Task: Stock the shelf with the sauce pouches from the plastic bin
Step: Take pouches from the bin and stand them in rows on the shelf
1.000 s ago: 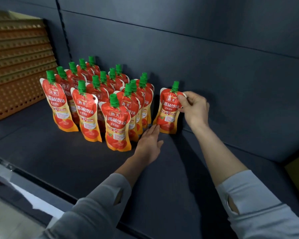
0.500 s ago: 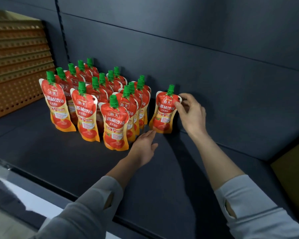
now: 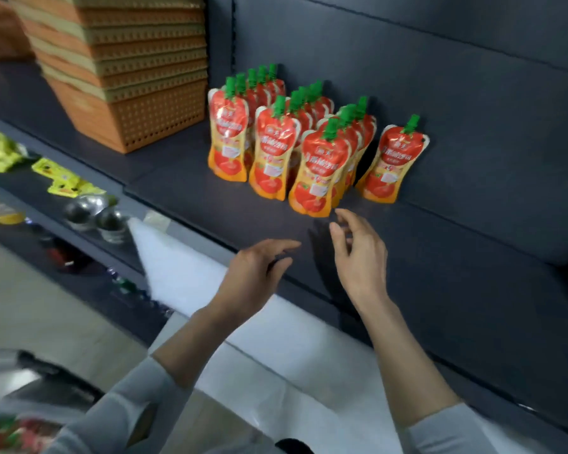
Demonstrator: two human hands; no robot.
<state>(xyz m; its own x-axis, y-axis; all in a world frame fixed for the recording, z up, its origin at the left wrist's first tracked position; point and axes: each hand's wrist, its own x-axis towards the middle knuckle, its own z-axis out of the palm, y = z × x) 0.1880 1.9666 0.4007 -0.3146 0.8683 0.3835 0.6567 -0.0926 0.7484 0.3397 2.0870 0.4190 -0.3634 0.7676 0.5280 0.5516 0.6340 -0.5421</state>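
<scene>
Lone sauce pouch [image 3: 391, 165] upright on shelf [image 3: 184, 194], beyond both hands' loose, empty fingers [image 3: 338, 235]

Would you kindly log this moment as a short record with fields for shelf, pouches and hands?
shelf: dark, carrying pouches and stacked orange baskets
sauce pouches: upright, three rows running front to back
lone pouch: upright, right of the rows
left hand: empty, fingers extended, touching no pouch
right hand: empty, fingers loosely curled, short of the pouches

sauce pouches [image 3: 392, 162], lettering unreadable (too blurred), no other text
</scene>
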